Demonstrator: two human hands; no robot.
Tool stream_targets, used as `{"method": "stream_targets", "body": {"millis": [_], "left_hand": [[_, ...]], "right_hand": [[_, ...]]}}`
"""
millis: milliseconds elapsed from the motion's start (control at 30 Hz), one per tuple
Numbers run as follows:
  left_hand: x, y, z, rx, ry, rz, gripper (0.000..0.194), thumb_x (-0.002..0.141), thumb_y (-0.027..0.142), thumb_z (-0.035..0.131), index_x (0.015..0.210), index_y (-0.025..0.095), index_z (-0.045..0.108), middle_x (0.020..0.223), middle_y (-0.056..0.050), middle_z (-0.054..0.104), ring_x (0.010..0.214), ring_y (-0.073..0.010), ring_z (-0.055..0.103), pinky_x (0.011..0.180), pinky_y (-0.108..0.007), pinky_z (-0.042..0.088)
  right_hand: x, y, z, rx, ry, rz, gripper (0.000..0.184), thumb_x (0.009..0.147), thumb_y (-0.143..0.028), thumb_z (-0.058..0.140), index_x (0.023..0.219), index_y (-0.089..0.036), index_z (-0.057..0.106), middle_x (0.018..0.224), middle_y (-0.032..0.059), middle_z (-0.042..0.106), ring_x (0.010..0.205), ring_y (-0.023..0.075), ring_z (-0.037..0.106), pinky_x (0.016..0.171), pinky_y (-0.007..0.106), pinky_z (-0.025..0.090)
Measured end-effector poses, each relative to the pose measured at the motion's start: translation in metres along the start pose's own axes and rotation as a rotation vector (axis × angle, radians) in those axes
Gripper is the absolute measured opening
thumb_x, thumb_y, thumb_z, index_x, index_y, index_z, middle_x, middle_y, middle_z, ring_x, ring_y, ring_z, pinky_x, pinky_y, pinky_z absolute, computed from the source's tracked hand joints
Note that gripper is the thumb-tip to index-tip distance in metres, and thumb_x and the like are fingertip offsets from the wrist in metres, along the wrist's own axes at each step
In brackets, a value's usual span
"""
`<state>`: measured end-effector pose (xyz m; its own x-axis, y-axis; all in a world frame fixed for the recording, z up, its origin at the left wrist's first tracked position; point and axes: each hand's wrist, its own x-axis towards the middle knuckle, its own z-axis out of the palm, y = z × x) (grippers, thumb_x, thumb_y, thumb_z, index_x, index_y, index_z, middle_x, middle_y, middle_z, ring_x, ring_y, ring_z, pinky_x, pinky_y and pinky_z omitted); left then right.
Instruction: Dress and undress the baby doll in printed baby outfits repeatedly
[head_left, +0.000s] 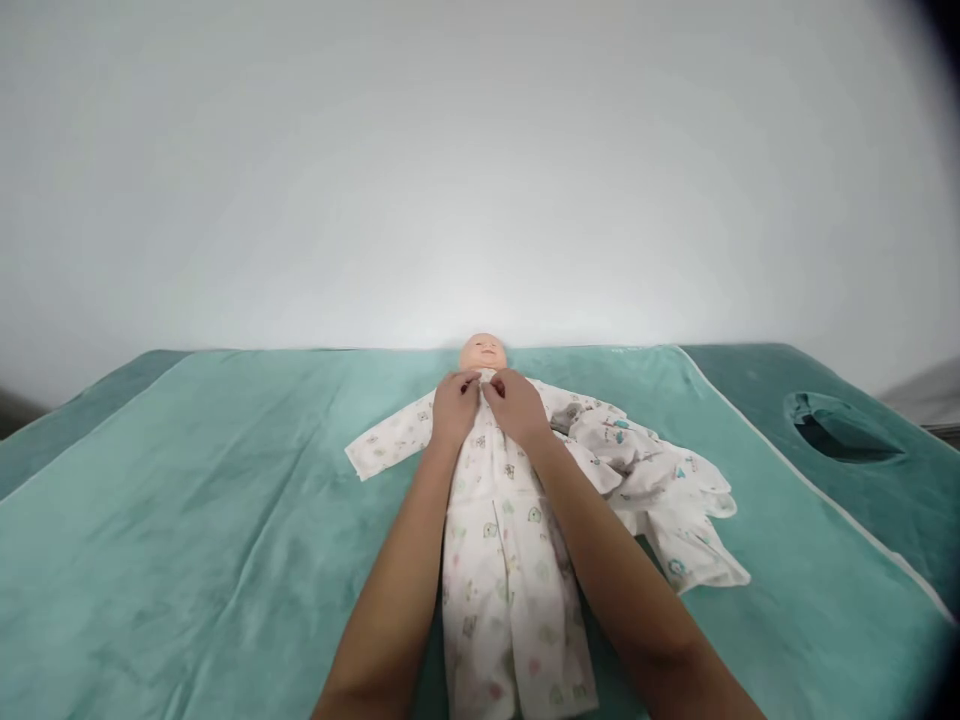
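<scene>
A baby doll (484, 351) lies on its back with its head toward the wall. It wears a white printed baby romper (491, 530) whose long sleeves spread to the sides and whose legs reach toward me. At the neckline, my left hand (455, 405) has its fingers bent and pinched on the romper's collar. Close beside it, my right hand (517, 403) pinches the collar from the other side. The fingertips nearly meet, and any fastener between them is too small to make out.
A crumpled white printed baby garment (667, 495) lies right of the doll, partly behind my right forearm. The green cloth (225, 520) covers a padded table with an oval hole (844, 430) at the right. A pale wall (480, 170) rises behind the far edge.
</scene>
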<state>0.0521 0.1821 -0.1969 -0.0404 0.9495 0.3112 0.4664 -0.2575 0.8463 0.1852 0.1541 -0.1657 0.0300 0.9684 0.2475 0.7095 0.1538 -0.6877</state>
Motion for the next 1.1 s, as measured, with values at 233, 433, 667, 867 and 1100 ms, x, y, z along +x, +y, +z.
{"method": "stream_targets", "body": {"millis": [233,433,667,867,1100], "left_hand": [[0.0,-0.011,-0.001,0.079,-0.103,0.093,0.036,0.097,0.026,0.043,0.118,0.023,0.073,0.113,-0.008,0.062,0.114,-0.0224,0.056,0.107,-0.039,0.041],[0.004,-0.002,-0.003,0.129,-0.154,0.068,0.042,0.095,0.019,0.041,0.123,0.025,0.071,0.112,-0.008,0.059,0.115,-0.0235,0.054,0.106,-0.04,0.041],[0.005,-0.004,-0.001,0.102,-0.126,0.099,0.041,0.094,0.019,0.044,0.124,0.027,0.071,0.104,-0.008,0.058,0.11,-0.0241,0.055,0.105,-0.042,0.042],[-0.022,0.001,-0.009,0.075,-0.096,0.15,0.027,0.094,0.027,0.054,0.109,0.027,0.076,0.119,-0.005,0.063,0.12,-0.0232,0.052,0.112,-0.04,0.038],[-0.055,-0.006,-0.016,0.121,-0.175,0.201,0.035,0.1,0.029,0.045,0.126,0.031,0.068,0.153,-0.003,0.046,0.143,-0.0241,0.037,0.122,-0.046,0.025]], "right_hand": [[0.029,0.023,0.014,-0.177,-0.085,0.049,0.029,0.093,-0.047,0.05,0.076,-0.024,0.05,0.077,-0.0003,0.065,0.068,0.0168,0.053,0.061,0.029,0.029],[0.03,0.025,0.013,-0.137,-0.047,-0.012,0.027,0.095,-0.036,0.044,0.072,-0.023,0.048,0.077,0.0012,0.063,0.068,0.0168,0.049,0.06,0.03,0.026],[0.041,0.042,0.017,0.228,0.063,0.081,0.025,0.089,-0.037,0.049,0.069,-0.023,0.048,0.068,-0.0026,0.056,0.068,0.0155,0.048,0.064,0.028,0.032],[0.001,0.032,0.004,0.199,0.075,0.04,0.034,0.089,-0.05,0.052,0.068,-0.023,0.045,0.063,-0.0039,0.05,0.064,0.0152,0.046,0.064,0.028,0.032],[-0.048,0.023,-0.006,-0.002,-0.021,-0.085,0.025,0.089,-0.041,0.058,0.076,-0.023,0.048,0.078,-0.0024,0.054,0.068,0.0139,0.05,0.065,0.028,0.032]]}}
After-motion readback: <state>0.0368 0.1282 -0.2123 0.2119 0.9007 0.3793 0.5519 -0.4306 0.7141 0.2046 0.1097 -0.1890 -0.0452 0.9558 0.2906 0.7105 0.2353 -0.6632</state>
